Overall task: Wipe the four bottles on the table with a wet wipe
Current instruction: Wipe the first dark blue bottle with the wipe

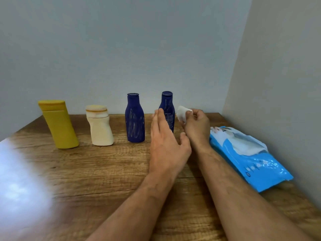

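Note:
Four bottles stand in a row at the back of the wooden table [97,171]: a yellow bottle [59,125] at the left, a cream bottle [99,126], a dark blue bottle [134,119], and a second dark blue bottle [167,108] at the right. My left hand [166,141] reaches toward the right blue bottle with straight fingers and hides its lower part; I cannot tell whether it touches the bottle. My right hand [196,125] pinches a folded white wet wipe [182,114] just right of that bottle.
A blue pack of wet wipes [251,159] lies along the table's right side, close to the side wall [278,84]. A back wall stands right behind the bottles. A bright glare covers the table's near left part.

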`<state>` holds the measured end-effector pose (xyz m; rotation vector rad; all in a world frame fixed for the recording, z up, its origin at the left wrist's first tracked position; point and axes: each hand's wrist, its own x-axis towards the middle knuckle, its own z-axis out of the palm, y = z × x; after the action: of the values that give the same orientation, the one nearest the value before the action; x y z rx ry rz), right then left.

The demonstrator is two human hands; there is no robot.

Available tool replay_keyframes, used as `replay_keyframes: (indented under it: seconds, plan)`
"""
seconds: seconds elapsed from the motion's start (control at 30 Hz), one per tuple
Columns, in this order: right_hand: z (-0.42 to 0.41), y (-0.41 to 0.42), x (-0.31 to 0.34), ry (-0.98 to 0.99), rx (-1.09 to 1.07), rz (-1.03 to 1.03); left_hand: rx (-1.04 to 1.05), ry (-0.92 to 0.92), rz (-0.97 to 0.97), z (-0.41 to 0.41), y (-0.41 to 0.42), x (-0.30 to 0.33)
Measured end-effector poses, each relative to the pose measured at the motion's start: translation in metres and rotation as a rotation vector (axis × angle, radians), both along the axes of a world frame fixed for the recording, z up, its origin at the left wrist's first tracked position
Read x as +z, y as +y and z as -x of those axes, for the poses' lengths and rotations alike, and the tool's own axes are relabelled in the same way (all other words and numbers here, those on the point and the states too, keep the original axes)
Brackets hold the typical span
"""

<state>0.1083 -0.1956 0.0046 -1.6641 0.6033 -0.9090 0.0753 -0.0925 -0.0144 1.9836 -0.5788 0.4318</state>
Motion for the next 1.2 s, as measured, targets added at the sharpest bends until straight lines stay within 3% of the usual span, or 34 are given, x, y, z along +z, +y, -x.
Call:
replay_keyframes:
  seconds: [0.53, 0.9, 1.0, 1.2]
  plan:
    - [0.007, 0.002, -0.003, 0.034, 0.118, -0.033, -0.032, 0.248, 0.068, -0.019, 0.000, -0.001]
    - [0.018, 0.003, -0.002, -0.005, 0.174, -0.043, -0.062, 0.279, 0.054, -0.021, 0.008, 0.003]
    - [0.021, 0.011, -0.002, -0.024, 0.251, -0.116, -0.109, 0.291, 0.047, -0.022, 0.019, 0.008]
    - [0.025, 0.015, 0.002, -0.003, 0.297, -0.064, -0.230, 0.289, 0.041, -0.023, 0.026, 0.008]
